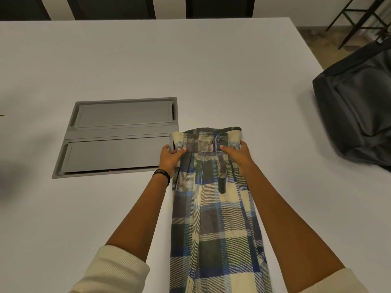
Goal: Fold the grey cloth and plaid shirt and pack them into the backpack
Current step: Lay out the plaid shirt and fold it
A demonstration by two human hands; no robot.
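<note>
Grey panel just left of the plaid shirt. Left hand pinches the shirt's far-left corner. The shirt, a narrow strip of blue, cream and grey checks, lies on the table. Right hand pinches its far-right corner. Backpack well right.

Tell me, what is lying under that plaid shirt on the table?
The white table shows all round the plaid shirt. The left hand and right hand grip its far end, thumbs on top. Whatever else lies beneath is covered by the fabric.
</note>
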